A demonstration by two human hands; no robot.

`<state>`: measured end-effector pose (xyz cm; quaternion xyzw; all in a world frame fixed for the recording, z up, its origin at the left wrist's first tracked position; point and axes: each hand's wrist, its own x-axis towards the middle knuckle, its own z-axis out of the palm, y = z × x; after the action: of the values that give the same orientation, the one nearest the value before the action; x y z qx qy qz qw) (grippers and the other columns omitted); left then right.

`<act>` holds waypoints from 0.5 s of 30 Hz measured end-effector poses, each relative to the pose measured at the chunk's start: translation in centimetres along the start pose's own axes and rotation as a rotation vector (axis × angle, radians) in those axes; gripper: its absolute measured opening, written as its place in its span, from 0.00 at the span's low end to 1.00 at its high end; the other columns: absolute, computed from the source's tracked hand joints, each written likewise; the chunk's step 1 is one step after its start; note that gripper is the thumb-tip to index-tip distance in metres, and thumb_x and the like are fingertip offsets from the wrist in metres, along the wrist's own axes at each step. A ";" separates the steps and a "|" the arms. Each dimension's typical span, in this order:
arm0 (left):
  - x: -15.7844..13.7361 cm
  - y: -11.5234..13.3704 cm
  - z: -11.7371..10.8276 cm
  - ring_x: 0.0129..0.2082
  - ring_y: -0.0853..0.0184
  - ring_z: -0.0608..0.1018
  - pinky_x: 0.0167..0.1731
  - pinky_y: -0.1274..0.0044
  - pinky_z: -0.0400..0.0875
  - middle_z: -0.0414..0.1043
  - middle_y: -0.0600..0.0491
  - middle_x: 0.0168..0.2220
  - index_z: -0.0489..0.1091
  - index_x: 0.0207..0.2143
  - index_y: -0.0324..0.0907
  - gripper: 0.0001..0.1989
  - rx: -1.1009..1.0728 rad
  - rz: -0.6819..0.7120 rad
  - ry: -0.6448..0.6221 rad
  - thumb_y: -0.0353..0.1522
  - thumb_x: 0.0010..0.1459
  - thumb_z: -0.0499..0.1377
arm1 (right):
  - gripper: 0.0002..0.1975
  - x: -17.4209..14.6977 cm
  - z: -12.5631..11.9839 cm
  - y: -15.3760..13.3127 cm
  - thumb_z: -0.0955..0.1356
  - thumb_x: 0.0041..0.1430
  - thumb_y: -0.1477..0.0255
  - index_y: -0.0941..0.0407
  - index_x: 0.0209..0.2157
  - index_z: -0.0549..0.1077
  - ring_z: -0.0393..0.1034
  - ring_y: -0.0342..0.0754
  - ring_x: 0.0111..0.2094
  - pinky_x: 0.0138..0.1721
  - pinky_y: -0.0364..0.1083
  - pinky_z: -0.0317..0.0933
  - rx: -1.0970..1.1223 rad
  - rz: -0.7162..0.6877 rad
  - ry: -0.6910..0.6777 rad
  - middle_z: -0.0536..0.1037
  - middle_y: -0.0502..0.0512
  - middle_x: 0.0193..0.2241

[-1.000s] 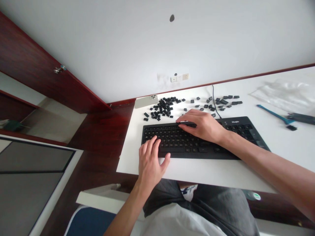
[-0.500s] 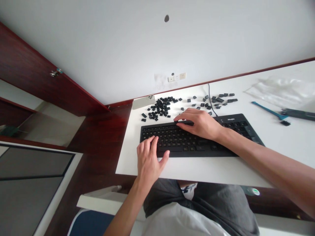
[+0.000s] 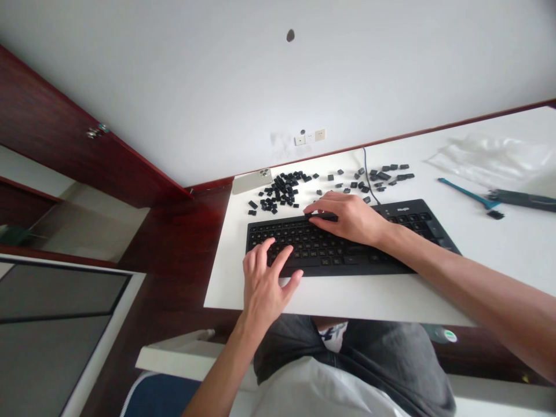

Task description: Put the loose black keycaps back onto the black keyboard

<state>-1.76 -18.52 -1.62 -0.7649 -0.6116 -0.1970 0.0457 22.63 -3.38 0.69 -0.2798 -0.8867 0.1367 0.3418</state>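
Observation:
A black wired keyboard (image 3: 313,270) lies along the front of the white table, partly covered by both hands. My left hand (image 3: 263,285) rests on its left end with fingers spread, thumb by the front edge. My right hand (image 3: 350,217) reaches over the upper middle of the keyboard. Its thumb and index finger close at the back edge on a small black piece (image 3: 308,216), mostly hidden by the fingertips. Behind the keyboard are a heap of loose black keycaps (image 3: 284,186) on the left and more scattered keycaps (image 3: 383,175) around the cable.
A phone (image 3: 251,182) lies at the table's back left corner. On the right are a blue-handled brush (image 3: 463,190), a dark tool (image 3: 527,199) and a crumpled clear plastic bag (image 3: 486,155). The keyboard cable (image 3: 367,168) runs back to the wall, which has sockets (image 3: 310,138).
My left index finger has spread away from the other fingers, further right over the keys. The right hand keeps its pinch at the keyboard's back edge. The view has shifted slightly.

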 end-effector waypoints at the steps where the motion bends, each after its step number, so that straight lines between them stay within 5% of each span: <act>1: 0.0 0.0 0.0 0.62 0.49 0.70 0.63 0.55 0.65 0.65 0.45 0.66 0.74 0.61 0.53 0.23 0.001 0.012 -0.008 0.43 0.65 0.64 | 0.12 0.0 0.0 -0.1 0.69 0.69 0.71 0.58 0.50 0.81 0.78 0.52 0.40 0.43 0.49 0.71 -0.002 0.006 -0.011 0.83 0.59 0.40; 6: -0.2 0.1 -0.4 0.63 0.49 0.69 0.66 0.53 0.62 0.65 0.44 0.66 0.74 0.59 0.50 0.23 -0.077 0.032 0.008 0.44 0.64 0.64 | 0.12 0.3 0.1 -1.5 0.68 0.68 0.73 0.58 0.49 0.82 0.80 0.52 0.39 0.45 0.49 0.72 0.007 0.042 -0.084 0.85 0.59 0.41; 10: 0.7 -1.6 -1.0 0.62 0.55 0.71 0.64 0.60 0.67 0.69 0.43 0.61 0.74 0.53 0.45 0.14 -0.268 -0.015 0.193 0.37 0.67 0.61 | 0.12 0.7 1.0 -3.2 0.69 0.66 0.76 0.56 0.49 0.82 0.81 0.52 0.40 0.45 0.48 0.72 0.057 0.056 -0.145 0.86 0.57 0.42; 15: 6.8 -6.4 -1.5 0.59 0.57 0.75 0.63 0.63 0.68 0.74 0.46 0.54 0.75 0.46 0.46 0.08 -0.316 -0.076 0.395 0.36 0.68 0.59 | 0.07 0.7 2.7 -4.5 0.71 0.66 0.76 0.55 0.45 0.81 0.80 0.50 0.37 0.41 0.47 0.72 0.105 0.031 -0.234 0.85 0.55 0.39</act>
<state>-7.05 -11.14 1.13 -0.6858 -0.5808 -0.4371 0.0369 18.55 -6.76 0.99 -0.2574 -0.9077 0.2202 0.2478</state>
